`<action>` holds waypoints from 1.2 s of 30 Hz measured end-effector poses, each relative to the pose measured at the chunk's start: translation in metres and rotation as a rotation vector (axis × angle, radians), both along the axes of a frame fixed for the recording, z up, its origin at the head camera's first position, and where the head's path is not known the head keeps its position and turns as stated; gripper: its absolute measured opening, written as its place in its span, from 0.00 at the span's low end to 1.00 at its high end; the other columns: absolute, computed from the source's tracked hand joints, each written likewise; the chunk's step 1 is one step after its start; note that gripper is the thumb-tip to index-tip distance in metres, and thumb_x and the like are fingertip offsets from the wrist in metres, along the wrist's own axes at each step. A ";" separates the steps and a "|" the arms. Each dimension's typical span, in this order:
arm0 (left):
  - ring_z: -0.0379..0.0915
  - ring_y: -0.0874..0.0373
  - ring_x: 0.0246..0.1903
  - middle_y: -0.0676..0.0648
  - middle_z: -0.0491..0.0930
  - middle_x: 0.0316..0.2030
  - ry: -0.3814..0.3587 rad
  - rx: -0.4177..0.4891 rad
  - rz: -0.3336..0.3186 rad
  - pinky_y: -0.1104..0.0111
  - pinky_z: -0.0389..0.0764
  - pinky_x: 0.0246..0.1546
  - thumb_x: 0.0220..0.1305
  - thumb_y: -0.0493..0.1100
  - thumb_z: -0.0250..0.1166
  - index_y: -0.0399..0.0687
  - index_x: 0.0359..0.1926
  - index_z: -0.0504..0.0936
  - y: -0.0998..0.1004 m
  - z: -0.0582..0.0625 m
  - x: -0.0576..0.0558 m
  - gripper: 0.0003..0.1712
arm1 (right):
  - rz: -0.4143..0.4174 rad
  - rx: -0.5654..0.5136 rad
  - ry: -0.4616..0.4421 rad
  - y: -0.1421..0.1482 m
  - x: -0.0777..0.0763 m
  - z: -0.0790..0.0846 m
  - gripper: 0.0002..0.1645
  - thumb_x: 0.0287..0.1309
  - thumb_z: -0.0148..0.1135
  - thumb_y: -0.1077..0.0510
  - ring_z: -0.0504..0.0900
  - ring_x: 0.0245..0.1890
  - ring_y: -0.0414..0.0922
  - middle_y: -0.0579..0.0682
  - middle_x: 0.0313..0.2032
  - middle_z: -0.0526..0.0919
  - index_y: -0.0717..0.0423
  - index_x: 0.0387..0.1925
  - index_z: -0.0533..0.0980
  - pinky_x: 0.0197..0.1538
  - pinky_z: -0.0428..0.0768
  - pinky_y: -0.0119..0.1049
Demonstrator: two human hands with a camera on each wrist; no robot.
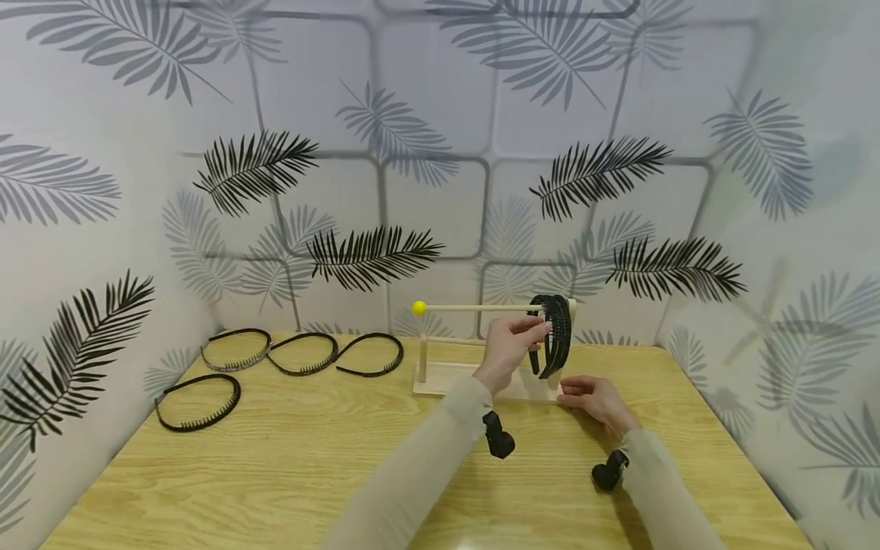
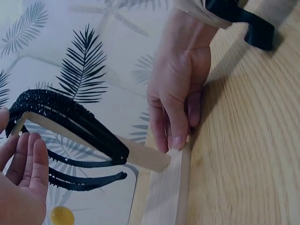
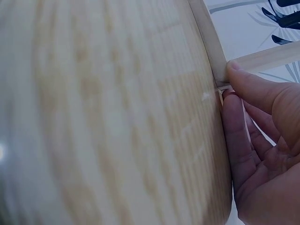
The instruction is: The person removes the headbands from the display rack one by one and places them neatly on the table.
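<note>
item: black hanging headbands [image 1: 562,336], several, looped over the upper bar [image 1: 474,308] of a pale wooden rack [image 1: 447,380], gathered at its right end.
item: left hand [image 1: 507,345], at the inner side of these bands; we see its fingers straight and close together, but cannot tell how firmly they touch.
item: right hand [image 1: 600,401], pinching the right front corner of the rack's base between thumb and fingers.
item: yellow ball [image 1: 419,308], capping the bar's left end.
item: on the left of the wood-grained table [image 1: 309,473] we count three headbands [image 1: 302,373] in a back row and a fourth headband [image 1: 236,397] nearer the front.
item: patterned backdrop [image 1: 440,76], printed with leaves.
</note>
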State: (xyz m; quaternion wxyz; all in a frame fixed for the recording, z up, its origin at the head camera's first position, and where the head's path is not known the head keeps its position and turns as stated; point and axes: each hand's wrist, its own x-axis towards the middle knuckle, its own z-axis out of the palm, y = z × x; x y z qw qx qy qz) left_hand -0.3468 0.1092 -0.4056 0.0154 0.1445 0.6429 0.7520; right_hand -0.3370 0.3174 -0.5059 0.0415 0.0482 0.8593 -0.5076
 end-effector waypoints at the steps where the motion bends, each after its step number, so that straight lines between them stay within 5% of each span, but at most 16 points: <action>1: 0.84 0.53 0.37 0.45 0.87 0.41 -0.017 0.014 0.012 0.62 0.85 0.44 0.61 0.45 0.71 0.42 0.48 0.86 0.003 0.000 0.001 0.16 | 0.004 0.000 0.004 0.000 0.000 0.000 0.31 0.57 0.70 0.59 0.81 0.36 0.35 0.61 0.50 0.84 0.68 0.60 0.73 0.38 0.82 0.30; 7: 0.83 0.51 0.35 0.48 0.86 0.38 -0.081 0.051 0.065 0.53 0.83 0.48 0.61 0.46 0.71 0.44 0.46 0.87 0.016 0.004 0.007 0.15 | 0.024 0.005 0.017 0.000 0.002 0.001 0.32 0.58 0.70 0.58 0.81 0.38 0.35 0.63 0.51 0.83 0.69 0.60 0.73 0.38 0.82 0.28; 12: 0.78 0.62 0.32 0.50 0.85 0.37 -0.072 0.034 0.061 0.60 0.84 0.42 0.62 0.45 0.70 0.45 0.46 0.86 0.021 0.005 0.007 0.14 | 0.024 -0.002 0.009 0.000 0.002 0.000 0.31 0.59 0.69 0.58 0.81 0.39 0.36 0.63 0.53 0.82 0.69 0.60 0.73 0.41 0.82 0.28; 22: 0.79 0.62 0.39 0.46 0.83 0.45 -0.060 -0.001 0.010 0.66 0.83 0.40 0.65 0.42 0.67 0.44 0.57 0.81 0.010 0.000 0.001 0.20 | 0.022 0.014 0.001 0.001 0.002 0.001 0.31 0.60 0.68 0.57 0.81 0.40 0.37 0.62 0.53 0.82 0.68 0.61 0.73 0.41 0.82 0.30; 28: 0.75 0.63 0.35 0.47 0.82 0.44 -0.059 -0.009 0.015 0.73 0.78 0.32 0.65 0.40 0.67 0.44 0.56 0.81 0.004 -0.001 -0.002 0.18 | 0.016 0.001 -0.004 0.000 0.003 0.002 0.30 0.60 0.69 0.57 0.81 0.40 0.37 0.63 0.54 0.81 0.67 0.61 0.73 0.41 0.82 0.31; 36: 0.78 0.61 0.40 0.48 0.82 0.42 -0.094 0.050 0.012 0.70 0.80 0.35 0.65 0.40 0.67 0.43 0.54 0.82 -0.001 -0.002 -0.003 0.17 | 0.006 -0.008 -0.010 0.001 0.001 0.001 0.30 0.58 0.70 0.58 0.82 0.37 0.36 0.60 0.50 0.84 0.67 0.60 0.74 0.39 0.82 0.30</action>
